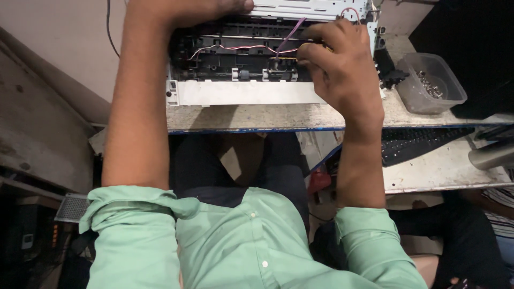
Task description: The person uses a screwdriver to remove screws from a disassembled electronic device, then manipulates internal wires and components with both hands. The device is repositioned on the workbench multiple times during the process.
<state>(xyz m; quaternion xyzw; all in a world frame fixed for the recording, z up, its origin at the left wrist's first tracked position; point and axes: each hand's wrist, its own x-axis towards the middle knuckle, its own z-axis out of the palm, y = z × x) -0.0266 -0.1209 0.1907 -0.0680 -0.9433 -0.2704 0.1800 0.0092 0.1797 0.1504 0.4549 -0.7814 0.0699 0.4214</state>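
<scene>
The opened grey-and-black printer chassis [241, 64] sat on the worn pale tabletop [257, 116] near its front edge. The right hand [342, 75] had its fingers [313, 52] pinched, apparently on a thin purple wire [289, 36] (soft, snag-prone; best taken near its connector). The left hand [187, 8] pressed the chassis top, its grip mostly out of frame. A clear plastic tub of screws [431, 83] crowded the right side.

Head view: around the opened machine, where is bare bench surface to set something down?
A bare strip of bench runs along the machine's white front edge. Right of the right hand it is crowded: a plastic tub of small metal parts, then a keyboard below.
</scene>
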